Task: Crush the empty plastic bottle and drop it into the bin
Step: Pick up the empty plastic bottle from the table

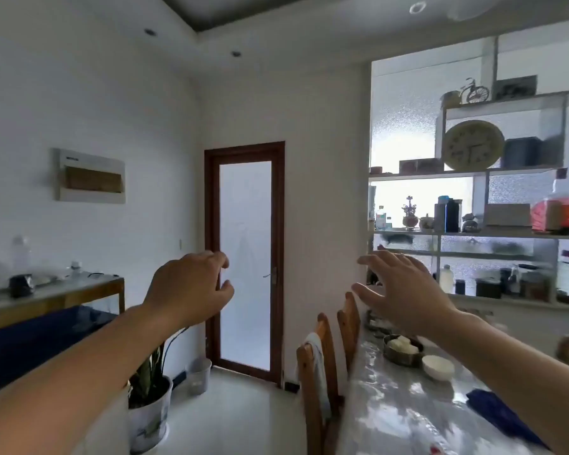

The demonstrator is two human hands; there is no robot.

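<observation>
Both my hands are raised in front of me and hold nothing. My left hand [191, 287] has its fingers curled but apart, in front of the door. My right hand [398, 290] is spread open above the far end of the dining table [391, 418]. A small pale bin [199, 376] stands on the floor left of the door, beside the wall. Two clear plastic bottles [21, 254] [75, 269] stand on the side counter [63, 290] at the left, well away from both hands; I cannot tell which is empty.
A glass-panelled door [245, 264] is straight ahead. Wooden chairs [319, 372] line the table's left side. Bowls [437, 366] and a blue cloth [500, 415] lie on the table. A potted plant [150, 399] stands near my left arm. Shelves [473, 231] with a clock fill the right wall.
</observation>
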